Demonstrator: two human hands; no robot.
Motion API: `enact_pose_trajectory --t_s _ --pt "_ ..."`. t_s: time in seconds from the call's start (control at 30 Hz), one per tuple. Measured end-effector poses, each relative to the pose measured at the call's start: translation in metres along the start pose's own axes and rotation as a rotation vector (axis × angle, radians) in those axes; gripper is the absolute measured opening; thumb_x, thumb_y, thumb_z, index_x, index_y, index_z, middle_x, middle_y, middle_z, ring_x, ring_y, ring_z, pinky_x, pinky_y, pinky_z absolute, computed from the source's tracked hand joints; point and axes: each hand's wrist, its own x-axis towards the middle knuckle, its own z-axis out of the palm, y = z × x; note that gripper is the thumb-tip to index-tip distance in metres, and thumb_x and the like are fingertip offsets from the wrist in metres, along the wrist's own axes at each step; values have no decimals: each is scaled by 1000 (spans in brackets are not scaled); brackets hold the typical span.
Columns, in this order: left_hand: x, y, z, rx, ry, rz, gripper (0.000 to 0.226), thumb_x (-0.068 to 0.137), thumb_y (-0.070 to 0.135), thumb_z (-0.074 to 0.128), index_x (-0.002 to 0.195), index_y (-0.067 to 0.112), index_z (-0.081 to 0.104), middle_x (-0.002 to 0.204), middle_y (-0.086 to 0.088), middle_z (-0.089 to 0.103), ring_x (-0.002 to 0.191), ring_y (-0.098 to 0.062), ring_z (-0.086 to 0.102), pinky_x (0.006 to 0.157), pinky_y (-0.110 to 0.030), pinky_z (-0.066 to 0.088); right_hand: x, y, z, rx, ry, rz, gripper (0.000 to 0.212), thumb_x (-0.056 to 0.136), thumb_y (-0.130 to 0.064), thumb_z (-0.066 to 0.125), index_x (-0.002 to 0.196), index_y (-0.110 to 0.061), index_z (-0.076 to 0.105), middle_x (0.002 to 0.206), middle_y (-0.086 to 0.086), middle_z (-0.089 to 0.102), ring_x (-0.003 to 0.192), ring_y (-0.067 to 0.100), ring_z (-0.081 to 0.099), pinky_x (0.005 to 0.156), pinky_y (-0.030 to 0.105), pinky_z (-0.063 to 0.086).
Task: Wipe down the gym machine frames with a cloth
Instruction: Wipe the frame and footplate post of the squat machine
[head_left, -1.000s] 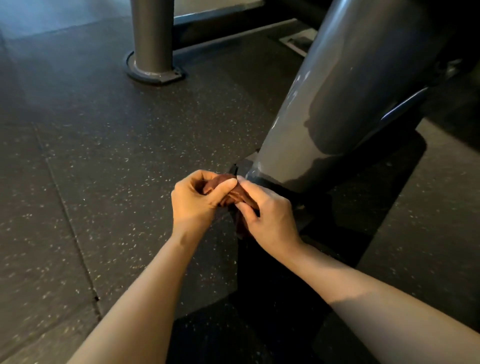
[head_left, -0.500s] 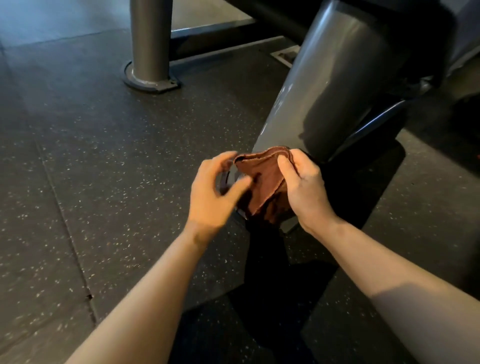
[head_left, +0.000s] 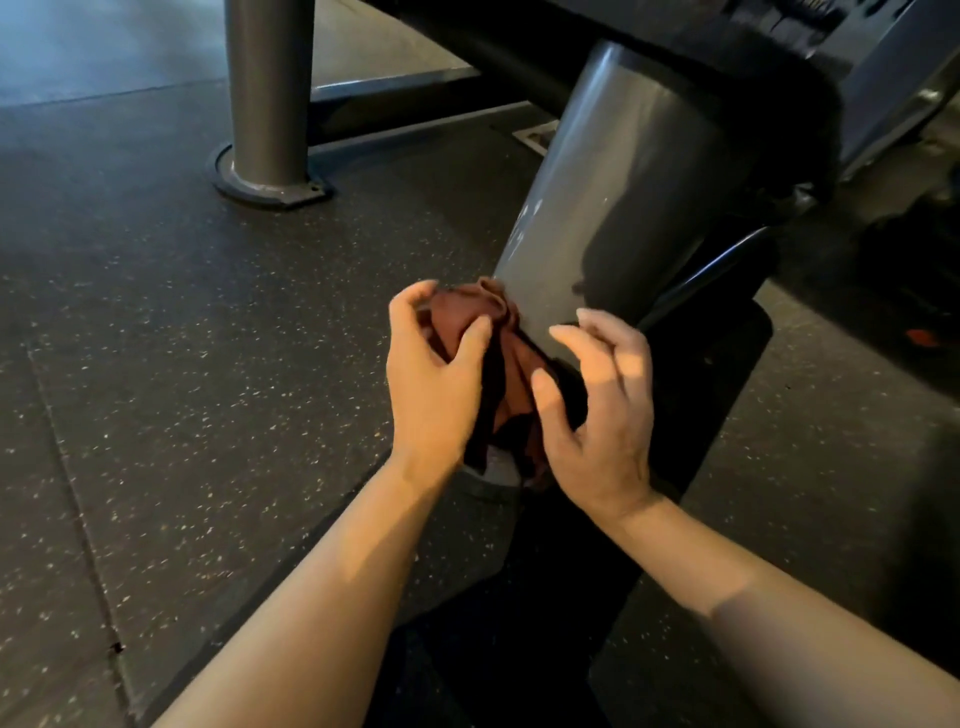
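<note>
A: Since half a second ago the brown cloth (head_left: 485, 343) has changed hands: your right hand (head_left: 597, 410) was pinching its top edge, and your left hand (head_left: 434, 384) is now the one gripping it.

B: So what is each hand doing in the head view?

A: Your left hand is curling round the bunched top of the cloth, thumb pressing on the front and fingers wrapping behind. Your right hand is hovering just beside it with fingers spread and loosely bent, holding nothing; whether its thumb is brushing the hanging fabric, I cannot tell.

B: And where is the cloth sitting?

A: It is hanging between your two hands, its upper fold lying against the lower part of the tilted grey frame column (head_left: 613, 197), above the dark base plate (head_left: 691, 405).

B: Anything else around you?

A: An upright grey post (head_left: 267, 93) is standing on the speckled rubber floor (head_left: 171, 338), well apart to your left.
</note>
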Motion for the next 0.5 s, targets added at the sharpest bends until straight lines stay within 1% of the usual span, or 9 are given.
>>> enact_pose_trajectory --t_s 0.07,0.1,0.17,0.23,0.27,0.33,0.37,0.43,0.5 --pt "10 16 13 -131 -161 7 59 88 30 58 143 19 39 135 0 49 119 -7 53 103 -27 45 12 5 -2 -36 91 18 32 93 -19 55 116 2 60 126 19 52 114 26 52 96 40 47" --pt "11 20 21 -142 -257 80 58 93 27 52 148 19 35 143 -1 44 127 -8 48 107 -28 40 20 6 -3 -54 149 15 31 93 -18 54 116 2 58 128 17 50 114 26 52 94 42 47" --pt "10 18 35 19 -363 306 51 101 16 41 150 12 29 153 -4 34 139 -11 36 116 -34 29 36 10 -4 -108 232 2 30 92 -16 53 117 0 56 130 15 47 115 26 50 96 42 45" --pt "14 2 41 216 -377 439 51 102 13 38 151 11 22 158 -4 22 146 -15 22 120 -45 18 49 16 -5 -187 251 -27 29 93 -14 55 118 -1 54 133 15 45 118 27 48 100 38 40" --pt "18 -3 41 248 -357 412 53 102 13 38 151 15 20 158 -5 19 146 -16 19 121 -46 16 55 19 -5 -226 248 -50 28 93 -13 55 119 -1 53 134 14 43 119 27 48 100 38 39" --pt "27 -1 44 221 -304 309 57 101 11 43 152 17 20 155 -9 13 144 -17 19 121 -36 16 62 25 -6 -283 251 -79 28 94 -14 53 120 -3 52 135 12 40 120 28 47 101 39 39" --pt "29 6 47 221 -285 326 58 99 9 45 152 13 23 155 -11 11 145 -19 17 121 -34 16 63 27 -7 -290 258 -70 29 94 -14 52 121 -5 50 135 11 39 121 28 47 101 40 39" --pt "24 19 59 252 -300 503 57 96 5 47 149 1 26 159 -18 9 149 -26 11 122 -39 15 64 31 -9 -273 284 -36 29 94 -16 49 122 -8 48 136 10 39 122 28 47 102 40 38" --pt "20 25 72 281 -357 634 57 96 1 48 148 -3 26 159 -20 8 149 -28 7 122 -43 12 62 34 -11 -245 301 -17 29 94 -17 48 122 -10 47 136 8 39 123 27 46 103 38 37"
